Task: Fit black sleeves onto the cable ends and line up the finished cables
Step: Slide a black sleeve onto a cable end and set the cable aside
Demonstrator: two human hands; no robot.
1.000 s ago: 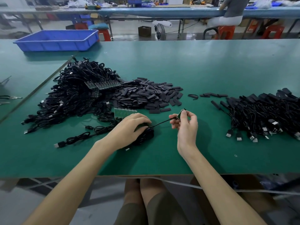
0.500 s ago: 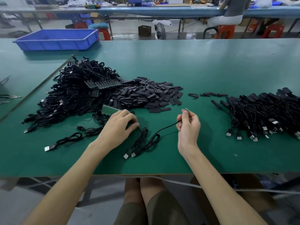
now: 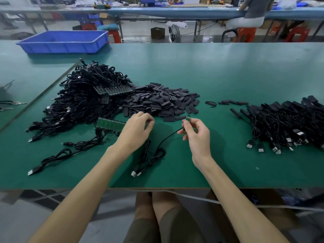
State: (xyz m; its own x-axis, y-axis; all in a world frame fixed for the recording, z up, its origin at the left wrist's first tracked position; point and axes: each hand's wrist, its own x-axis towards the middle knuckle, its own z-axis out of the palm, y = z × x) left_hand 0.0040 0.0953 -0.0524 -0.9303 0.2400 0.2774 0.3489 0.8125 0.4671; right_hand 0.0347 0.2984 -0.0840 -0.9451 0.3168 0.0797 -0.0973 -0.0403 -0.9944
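No legible text or labels anywhere

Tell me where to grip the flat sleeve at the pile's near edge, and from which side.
Best pinch the sleeve across its long edges near one end, from the near side with the left hand; the right hand holds the cable. It lies flat, uncovered, at the fringe of the pile.
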